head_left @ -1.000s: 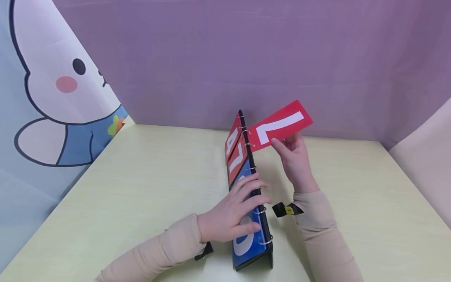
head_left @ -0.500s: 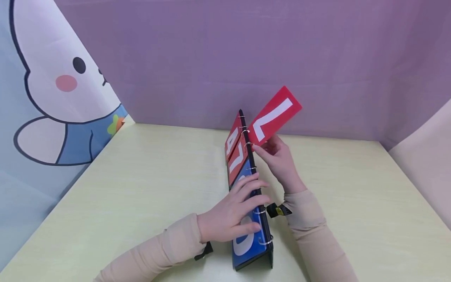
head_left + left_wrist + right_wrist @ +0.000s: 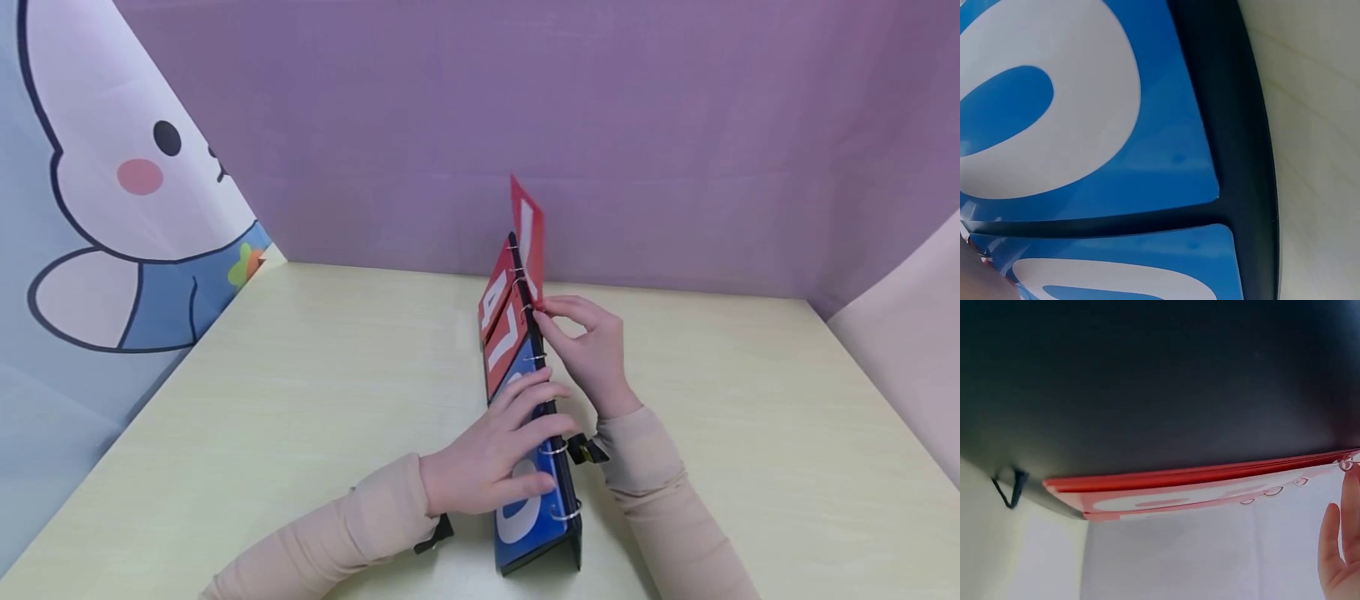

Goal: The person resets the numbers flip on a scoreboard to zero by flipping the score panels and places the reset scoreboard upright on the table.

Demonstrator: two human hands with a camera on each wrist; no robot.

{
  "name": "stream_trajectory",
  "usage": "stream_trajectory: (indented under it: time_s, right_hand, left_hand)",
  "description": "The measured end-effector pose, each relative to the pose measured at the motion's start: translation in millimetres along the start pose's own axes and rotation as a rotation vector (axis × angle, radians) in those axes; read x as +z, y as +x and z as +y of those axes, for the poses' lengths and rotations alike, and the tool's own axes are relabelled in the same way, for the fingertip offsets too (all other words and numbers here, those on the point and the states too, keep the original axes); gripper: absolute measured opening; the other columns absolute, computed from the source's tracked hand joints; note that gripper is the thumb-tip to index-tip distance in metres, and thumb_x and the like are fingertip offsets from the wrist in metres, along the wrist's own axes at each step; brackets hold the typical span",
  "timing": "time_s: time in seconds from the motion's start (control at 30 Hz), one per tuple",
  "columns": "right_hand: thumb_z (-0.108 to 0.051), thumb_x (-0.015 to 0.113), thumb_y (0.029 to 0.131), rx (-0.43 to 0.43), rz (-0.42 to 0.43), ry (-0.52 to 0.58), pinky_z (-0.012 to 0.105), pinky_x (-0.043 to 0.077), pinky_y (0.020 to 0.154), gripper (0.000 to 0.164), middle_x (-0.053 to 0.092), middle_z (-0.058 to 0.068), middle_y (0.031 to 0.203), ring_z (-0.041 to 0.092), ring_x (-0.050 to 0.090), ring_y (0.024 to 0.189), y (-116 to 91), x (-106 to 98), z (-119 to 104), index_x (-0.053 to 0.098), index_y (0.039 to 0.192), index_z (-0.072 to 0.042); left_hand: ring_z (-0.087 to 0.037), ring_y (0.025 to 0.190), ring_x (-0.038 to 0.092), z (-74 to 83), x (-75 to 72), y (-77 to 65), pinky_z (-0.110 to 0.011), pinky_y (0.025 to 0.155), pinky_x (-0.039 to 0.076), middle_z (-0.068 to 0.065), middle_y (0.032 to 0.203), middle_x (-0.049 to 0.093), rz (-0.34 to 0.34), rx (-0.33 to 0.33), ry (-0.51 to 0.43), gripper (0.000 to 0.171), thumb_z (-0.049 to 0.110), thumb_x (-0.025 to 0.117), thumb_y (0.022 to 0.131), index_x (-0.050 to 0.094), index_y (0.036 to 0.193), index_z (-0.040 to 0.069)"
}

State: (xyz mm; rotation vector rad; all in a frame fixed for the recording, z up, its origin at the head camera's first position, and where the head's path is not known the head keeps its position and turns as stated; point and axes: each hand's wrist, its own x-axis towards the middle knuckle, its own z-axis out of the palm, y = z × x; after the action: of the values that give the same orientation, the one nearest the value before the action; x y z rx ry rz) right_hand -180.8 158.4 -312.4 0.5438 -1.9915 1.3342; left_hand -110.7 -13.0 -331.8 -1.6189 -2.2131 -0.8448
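Note:
A tent-shaped flip scoreboard (image 3: 517, 548) stands lengthwise on the table, with red and blue number cards ringed along its top edge. My left hand (image 3: 487, 467) rests across the blue cards, fingers extended over that edge. White zeros on blue cards (image 3: 1160, 169) fill the left wrist view. A red number card (image 3: 531, 242) stands nearly upright above the rings, seen almost edge-on. At its lower corner, beside a ring, my right hand (image 3: 592, 354) pinches it between thumb and fingers. The right wrist view shows the black back panel (image 3: 1147, 394) and a stack of red cards (image 3: 1147, 499).
A pale tabletop (image 3: 360, 358) surrounds the scoreboard on both sides. Behind it hangs a purple cloth (image 3: 375, 133), and a cartoon-printed cloth (image 3: 97, 208) covers the left side. A black loop (image 3: 1013, 487) hangs at the panel's end in the right wrist view.
The red card has swung up from the right to nearly upright. My right hand has moved left, down to the card's ringed end. The left hand stays put.

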Motion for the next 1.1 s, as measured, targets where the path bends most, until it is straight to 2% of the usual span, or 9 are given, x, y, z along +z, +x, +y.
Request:
stream_trajectory:
  time_s: [0.2,0.33,0.43,0.53,0.83,0.97,1.1]
  right_hand:
    - [0.001,0.073,0.079,-0.166,-0.052,-0.106,0.023,0.049,0.084,0.017,0.072,0.015,0.096,0.026,0.065,0.091,2.0,-1.8,-1.6,0.074,0.096,0.0]
    - [0.001,0.074,0.077,-0.292,-0.096,-0.18,0.034,0.049,0.084,0.017,0.072,0.015,0.095,0.027,0.063,0.092,4.5,-3.7,-2.2,0.074,0.095,0.0]
    - [0.001,0.074,0.077,-0.347,-0.141,-0.22,0.041,0.05,0.085,0.019,0.071,0.015,0.098,0.028,0.061,0.094,5.5,-4.6,-2.6,0.074,0.096,0.001]
    - [0.001,0.073,0.079,-0.349,-0.185,-0.225,0.043,0.049,0.086,0.019,0.07,0.015,0.101,0.029,0.059,0.097,6.1,-5.1,-3.0,0.073,0.098,0.001]
    - [0.001,0.069,0.082,-0.275,-0.258,-0.21,0.044,0.048,0.087,0.019,0.069,0.015,0.105,0.028,0.057,0.101,6.3,-6.6,-3.7,0.072,0.101,-0.001]
    - [0.0,0.065,0.085,-0.247,-0.303,-0.199,0.046,0.046,0.091,0.018,0.068,0.015,0.107,0.029,0.055,0.104,6.4,-6.1,-2.1,0.07,0.103,-0.001]
    - [0.001,0.055,0.092,-0.226,-0.36,-0.187,0.047,0.041,0.094,0.017,0.065,0.016,0.11,0.031,0.05,0.107,6.9,-5.5,-0.2,0.068,0.104,-0.001]
  left_hand:
    - [-0.03,0.144,0.013,0.5,0.0,0.7,-0.049,0.116,0.019,-0.01,0.145,0.03,-0.006,-0.01,-0.004,0.063,0.059,0.013,0.096,0.045,0.129,0.015]
    - [-0.03,0.143,0.013,0.2,0.0,0.4,-0.05,0.115,0.021,-0.01,0.146,0.03,-0.021,-0.024,-0.005,0.063,0.059,0.013,0.096,0.044,0.13,0.016]
    - [-0.03,0.143,0.013,-0.1,-0.1,0.0,-0.051,0.114,0.023,-0.01,0.146,0.029,-0.042,-0.044,-0.023,0.063,0.06,0.014,0.096,0.044,0.131,0.017]
    - [-0.029,0.144,0.012,-0.1,-0.3,0.2,-0.052,0.114,0.023,-0.01,0.146,0.029,-0.056,-0.065,-0.048,0.063,0.061,0.015,0.095,0.043,0.131,0.018]
    - [-0.028,0.144,0.009,-0.9,0.3,1.0,-0.053,0.113,0.023,-0.01,0.148,0.028,-0.067,-0.092,-0.09,0.065,0.063,0.017,0.093,0.043,0.132,0.018]
    - [-0.028,0.144,0.01,-1.7,1.3,0.6,-0.052,0.114,0.022,-0.009,0.147,0.028,-0.058,-0.077,-0.064,0.065,0.062,0.015,0.094,0.043,0.132,0.017]
    - [-0.031,0.143,0.013,-2.5,3.4,0.7,-0.051,0.115,0.02,-0.011,0.145,0.03,-0.029,-0.037,-0.016,0.064,0.059,0.014,0.096,0.044,0.13,0.015]
